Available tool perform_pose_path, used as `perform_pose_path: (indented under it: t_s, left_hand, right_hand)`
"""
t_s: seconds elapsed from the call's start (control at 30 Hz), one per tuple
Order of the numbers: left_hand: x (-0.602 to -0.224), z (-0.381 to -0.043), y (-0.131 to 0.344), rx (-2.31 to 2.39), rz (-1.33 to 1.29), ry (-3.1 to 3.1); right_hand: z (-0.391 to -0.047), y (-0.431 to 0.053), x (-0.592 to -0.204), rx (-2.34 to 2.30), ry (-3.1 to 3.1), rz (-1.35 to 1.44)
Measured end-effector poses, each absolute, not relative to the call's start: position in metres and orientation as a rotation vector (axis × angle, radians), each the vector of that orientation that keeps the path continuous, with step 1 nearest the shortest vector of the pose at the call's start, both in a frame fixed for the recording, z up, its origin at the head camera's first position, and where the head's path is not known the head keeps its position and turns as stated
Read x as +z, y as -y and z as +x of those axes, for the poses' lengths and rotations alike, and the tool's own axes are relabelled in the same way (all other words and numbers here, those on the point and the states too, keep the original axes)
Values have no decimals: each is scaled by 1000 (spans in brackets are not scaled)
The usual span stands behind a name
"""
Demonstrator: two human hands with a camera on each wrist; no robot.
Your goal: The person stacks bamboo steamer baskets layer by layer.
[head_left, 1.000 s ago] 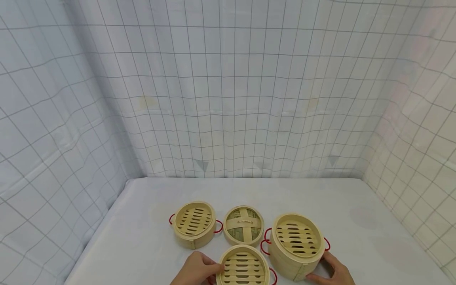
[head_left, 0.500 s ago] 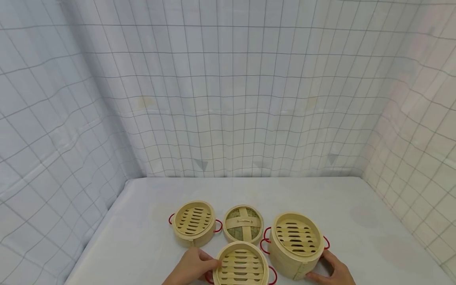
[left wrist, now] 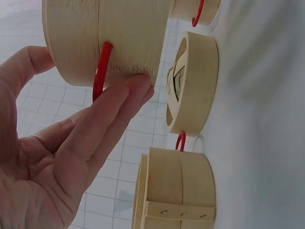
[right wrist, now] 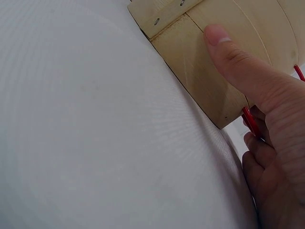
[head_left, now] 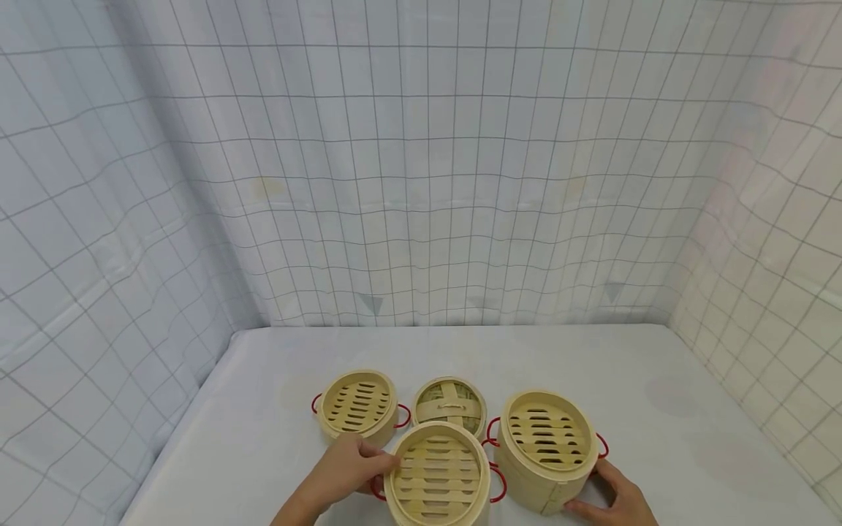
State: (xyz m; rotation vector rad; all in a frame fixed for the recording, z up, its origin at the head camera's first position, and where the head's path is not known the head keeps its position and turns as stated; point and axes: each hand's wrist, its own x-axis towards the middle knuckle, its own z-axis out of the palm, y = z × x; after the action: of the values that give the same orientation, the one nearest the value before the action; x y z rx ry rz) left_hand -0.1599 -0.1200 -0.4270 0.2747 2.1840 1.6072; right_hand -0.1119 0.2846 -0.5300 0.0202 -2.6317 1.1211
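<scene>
My left hand (head_left: 345, 467) pinches the left rim of a round bamboo steamer basket (head_left: 439, 475) with slatted base and red handles. In the left wrist view this basket (left wrist: 128, 33) is raised off the table, thumb on its upper rim and fingers underneath near the red handle (left wrist: 101, 71). My right hand (head_left: 612, 500) grips the lower right side of a two-tier bamboo steamer stack (head_left: 542, 478) standing on the table. In the right wrist view the thumb (right wrist: 233, 59) presses the stack's wall (right wrist: 190, 62), with the other fingers behind it by a red handle (right wrist: 251, 121).
A woven bamboo lid (head_left: 450, 402) lies behind the raised basket, which partly covers it. Another bamboo steamer basket (head_left: 358, 409) with red handles stands at the left, close to my left hand. White gridded curtains (head_left: 421, 183) surround the white table (head_left: 263, 409).
The basket in my left hand has risen and moved away from me and slightly left, now overlapping the lid. My right hand and the stack have stayed in place.
</scene>
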Motion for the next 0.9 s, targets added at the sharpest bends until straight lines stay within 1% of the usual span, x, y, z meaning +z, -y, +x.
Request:
perform_pose_path:
  t_s: [0.2, 0.37, 0.6, 0.9]
  left_hand:
    - [-411, -173, 124, 1630, 306, -2214]
    - [-399, -183, 118, 1632, 342, -2250]
    - [-388, -198, 94, 1574, 373, -2326]
    - [-380, -216, 55, 1503, 400, -2373]
  right_hand:
    - [-111, -285, -529, 1111, 2668, -1]
    - [-111, -284, -528, 1112, 2703, -42]
    - [-112, -282, -522, 1210, 2782, -127]
    - [-112, -282, -521, 1186, 2774, -128]
